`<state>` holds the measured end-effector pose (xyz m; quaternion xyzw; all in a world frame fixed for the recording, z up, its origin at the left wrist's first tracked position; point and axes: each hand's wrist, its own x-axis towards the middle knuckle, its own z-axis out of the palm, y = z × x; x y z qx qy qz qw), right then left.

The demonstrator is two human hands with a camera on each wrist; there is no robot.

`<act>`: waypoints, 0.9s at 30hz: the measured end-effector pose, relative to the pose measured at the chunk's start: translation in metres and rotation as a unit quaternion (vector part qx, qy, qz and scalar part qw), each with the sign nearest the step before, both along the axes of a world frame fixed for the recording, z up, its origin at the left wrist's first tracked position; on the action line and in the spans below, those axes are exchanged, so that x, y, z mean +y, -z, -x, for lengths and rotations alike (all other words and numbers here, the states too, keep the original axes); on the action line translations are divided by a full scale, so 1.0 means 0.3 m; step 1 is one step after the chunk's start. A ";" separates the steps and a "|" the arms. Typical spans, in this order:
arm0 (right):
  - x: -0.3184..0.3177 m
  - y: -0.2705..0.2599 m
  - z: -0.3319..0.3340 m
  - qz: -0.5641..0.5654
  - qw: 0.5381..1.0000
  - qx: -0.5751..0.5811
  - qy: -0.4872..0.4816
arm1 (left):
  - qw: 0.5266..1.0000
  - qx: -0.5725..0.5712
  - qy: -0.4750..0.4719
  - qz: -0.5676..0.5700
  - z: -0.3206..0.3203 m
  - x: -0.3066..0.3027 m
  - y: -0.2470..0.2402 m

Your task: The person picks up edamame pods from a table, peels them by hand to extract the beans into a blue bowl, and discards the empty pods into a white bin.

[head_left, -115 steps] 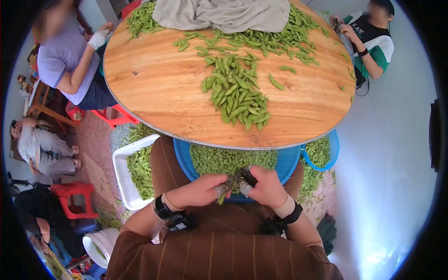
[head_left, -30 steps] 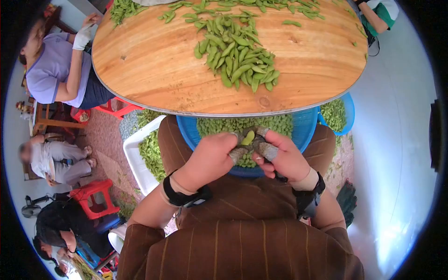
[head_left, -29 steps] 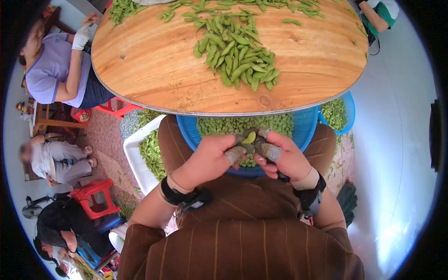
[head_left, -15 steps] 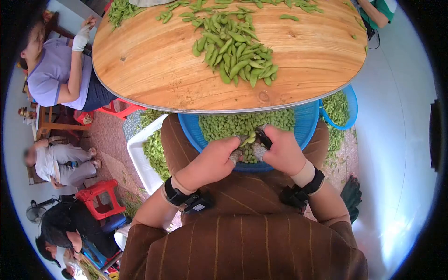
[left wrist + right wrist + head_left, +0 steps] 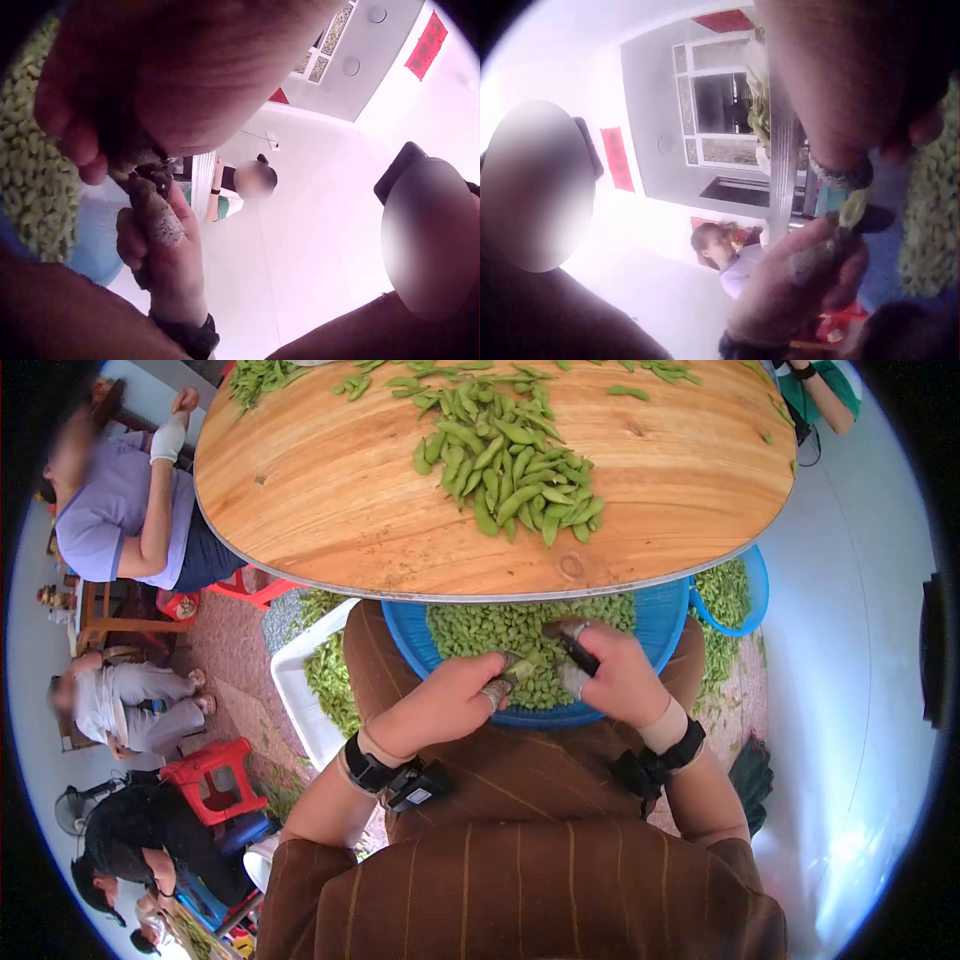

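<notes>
In the head view, my left hand pinches a pale green pod between taped thumb and fingers, above shelled beans in a blue basin. Just right of it, my right hand, also taped at the fingertips, curls round a small dark object, kind unclear. A gap separates the hands. The right wrist view shows the pod in my left hand, near my right fingertips. In the left wrist view, my right hand shows beyond my left hand.
Whole pods lie on the round wooden table above the basin. A white tub of pods is at the left, a blue basket at the right. One person sits at left, others around.
Over the last half second my right hand has drawn slightly away from the left, widening the gap between the fingertips. The pod remains with my left hand; earlier the hands were together at it.
</notes>
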<state>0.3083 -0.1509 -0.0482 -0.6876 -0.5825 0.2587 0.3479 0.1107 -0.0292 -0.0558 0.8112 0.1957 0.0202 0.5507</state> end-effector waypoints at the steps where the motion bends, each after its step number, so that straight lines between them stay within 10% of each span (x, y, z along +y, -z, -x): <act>1: -0.004 -0.030 0.007 0.040 0.996 0.075 -0.024 | 1.000 -0.019 0.025 -0.003 -0.008 0.006 0.009; 3: -0.015 0.023 0.002 0.040 0.995 0.070 -0.059 | 0.998 -0.040 0.051 -0.009 -0.033 0.018 -0.014; 5: -0.014 0.020 0.020 0.069 0.993 0.091 -0.010 | 0.971 0.066 -0.126 0.194 -0.059 0.022 -0.086; 9: 0.006 -0.033 0.040 0.149 0.940 0.288 0.103 | 0.952 0.094 -0.221 0.188 -0.064 0.021 -0.072; 16: -0.016 0.031 0.078 0.084 0.983 0.163 0.014 | 0.949 -0.103 -0.272 0.119 -0.093 -0.037 0.001; 27: -0.016 -0.047 0.053 0.056 0.978 0.203 0.001 | 0.989 -0.033 -0.138 0.033 -0.069 -0.036 -0.030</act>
